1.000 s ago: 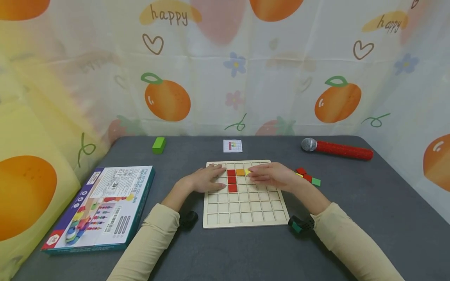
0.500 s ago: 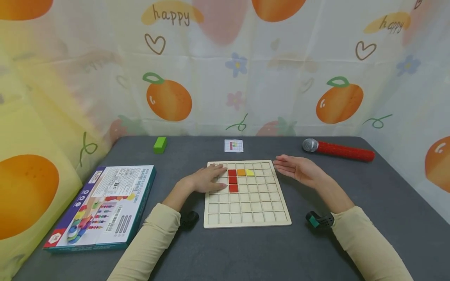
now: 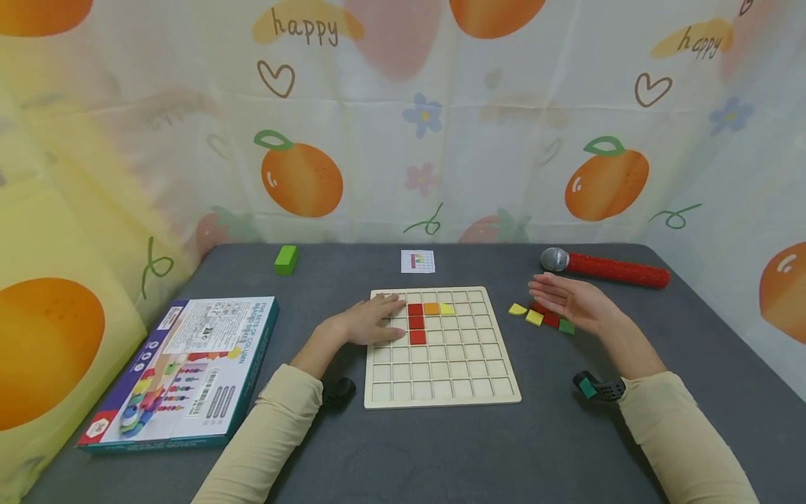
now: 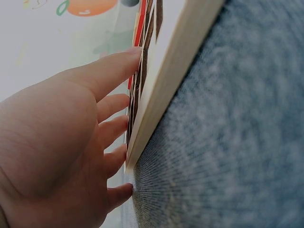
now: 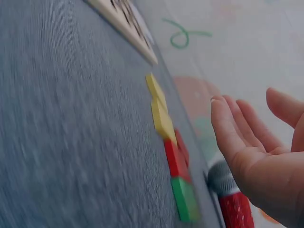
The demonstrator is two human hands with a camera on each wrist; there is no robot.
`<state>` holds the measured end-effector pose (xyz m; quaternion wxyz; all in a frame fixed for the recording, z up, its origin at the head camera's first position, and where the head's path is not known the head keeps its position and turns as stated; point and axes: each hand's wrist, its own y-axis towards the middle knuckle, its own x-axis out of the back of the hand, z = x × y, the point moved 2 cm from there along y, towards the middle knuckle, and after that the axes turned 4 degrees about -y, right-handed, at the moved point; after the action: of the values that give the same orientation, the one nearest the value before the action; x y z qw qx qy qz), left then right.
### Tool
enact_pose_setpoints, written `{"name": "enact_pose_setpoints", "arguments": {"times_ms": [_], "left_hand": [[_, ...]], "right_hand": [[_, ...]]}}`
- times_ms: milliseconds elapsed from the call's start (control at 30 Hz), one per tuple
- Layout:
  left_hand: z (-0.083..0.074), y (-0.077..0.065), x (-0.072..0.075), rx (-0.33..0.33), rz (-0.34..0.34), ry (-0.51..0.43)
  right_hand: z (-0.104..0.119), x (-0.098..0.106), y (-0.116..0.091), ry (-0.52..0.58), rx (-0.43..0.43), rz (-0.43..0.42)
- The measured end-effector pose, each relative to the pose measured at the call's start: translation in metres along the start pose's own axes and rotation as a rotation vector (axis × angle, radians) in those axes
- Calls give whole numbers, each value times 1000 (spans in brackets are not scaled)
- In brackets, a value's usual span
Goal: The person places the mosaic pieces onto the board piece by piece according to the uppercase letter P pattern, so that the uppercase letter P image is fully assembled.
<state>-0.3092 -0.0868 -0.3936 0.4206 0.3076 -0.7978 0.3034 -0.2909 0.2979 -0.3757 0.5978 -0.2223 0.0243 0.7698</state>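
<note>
I see left hand [image 3: 371,322] spread wide on grid board [image 3: 444,369], presumably steadying it; right hand [image 3: 579,302], outstretched, empty, near loose blocks [image 3: 550,319].

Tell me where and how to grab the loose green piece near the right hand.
Likely pinch the green piece by its near and far edges from above with the right hand: it lies flat on the table, with a red piece crowding its left end but those edges looking free.
</note>
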Motion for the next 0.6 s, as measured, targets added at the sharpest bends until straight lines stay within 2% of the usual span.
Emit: {"name": "enact_pose_setpoints", "arguments": {"times_ms": [167, 467, 600], "left_hand": [[-1, 0, 1, 0, 3, -1], [-1, 1, 1, 7, 3, 15], [0, 1, 0, 4, 7, 10]], "right_hand": [[1, 16, -2, -122, 14, -27], [0, 30, -4, -554, 14, -37], [-2, 31, -3, -670, -8, -27]]}}
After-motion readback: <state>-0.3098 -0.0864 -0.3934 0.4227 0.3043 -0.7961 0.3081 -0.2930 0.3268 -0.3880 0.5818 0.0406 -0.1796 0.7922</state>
